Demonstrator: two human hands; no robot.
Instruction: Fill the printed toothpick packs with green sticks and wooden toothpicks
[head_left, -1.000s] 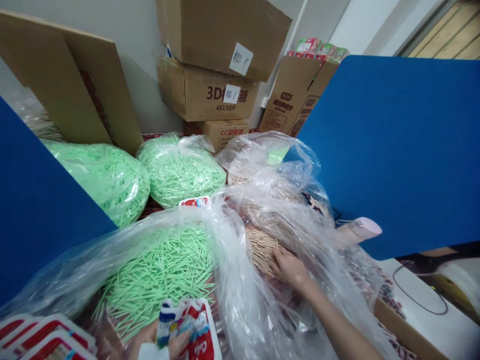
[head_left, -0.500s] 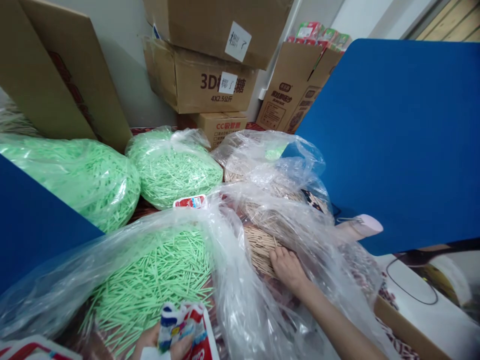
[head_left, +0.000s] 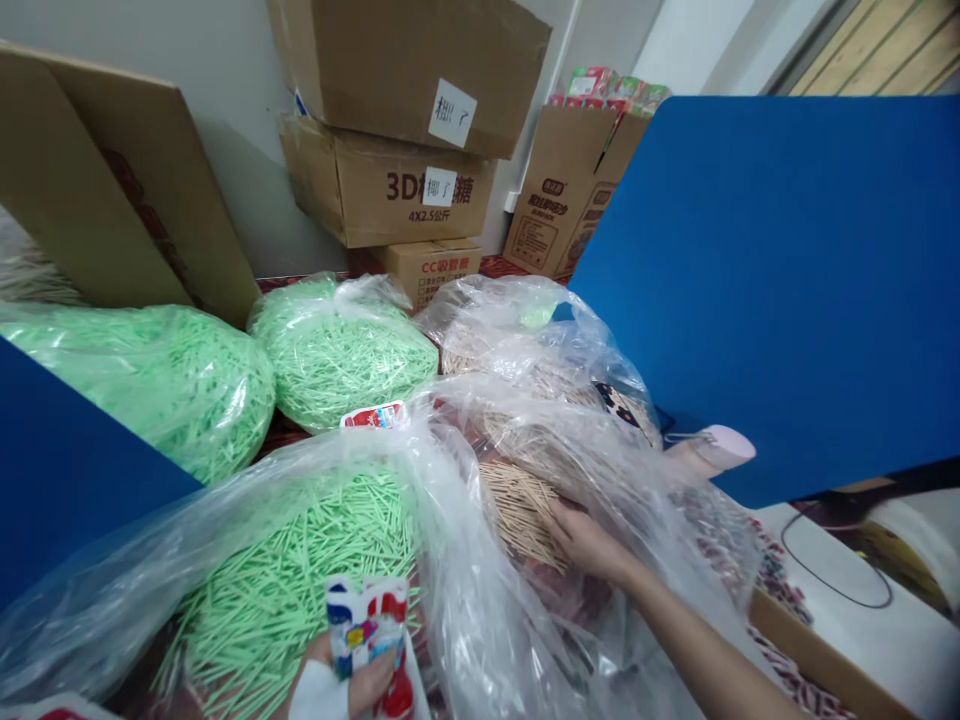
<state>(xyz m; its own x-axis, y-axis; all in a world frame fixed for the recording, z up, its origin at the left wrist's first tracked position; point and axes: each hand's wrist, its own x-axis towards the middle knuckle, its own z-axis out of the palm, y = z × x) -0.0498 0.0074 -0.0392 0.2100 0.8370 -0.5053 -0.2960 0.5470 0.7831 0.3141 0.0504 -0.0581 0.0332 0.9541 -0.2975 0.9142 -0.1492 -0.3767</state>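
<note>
My right hand [head_left: 592, 545] reaches into an open clear plastic bag [head_left: 592, 440] and rests on a pile of tan sticks [head_left: 517, 510], fingers curled onto them. At the bottom edge my left hand [head_left: 352, 685] is closed round a red, white and blue packet [head_left: 367, 625]. In front of it lies another open clear bag of green sticks [head_left: 300, 580].
Two tied bags of green sticks [head_left: 341, 350] lie behind. Stacked cardboard boxes [head_left: 390, 180] stand against the wall, and a flat cardboard sheet [head_left: 112, 190] leans at the left. Blue panels [head_left: 787, 280] flank both sides. A small red-and-white tub [head_left: 375, 415] sits between the bags.
My right hand has shifted slightly right over the tan sticks. My left hand has raised the packet a little. The view has drifted.
</note>
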